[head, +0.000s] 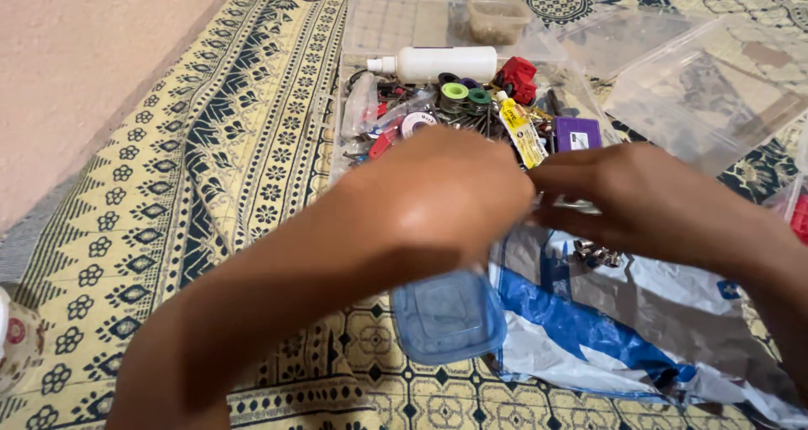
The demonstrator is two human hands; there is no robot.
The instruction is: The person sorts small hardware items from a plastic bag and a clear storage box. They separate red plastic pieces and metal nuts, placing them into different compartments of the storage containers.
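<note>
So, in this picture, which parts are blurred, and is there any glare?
Head view: the left hand and right hand are softly motion-blurred; the white bottle and clutter behind stay fairly sharp; mild glare shows on the clear lid; lighting is even, shadows soft.

My hands: left hand [438, 190] and right hand [640, 199] meet fingertip to fingertip just in front of the clear tray [358, 102] of oddments; blue tub [448, 316] below them, white bottle [438, 63] at the tray's far side.

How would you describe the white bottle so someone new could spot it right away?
Find the clear plastic tray of small parts on the patterned cloth, beyond both hands. The white bottle lies on its side along the far edge, the only large plain white thing among colourful bits.
</note>
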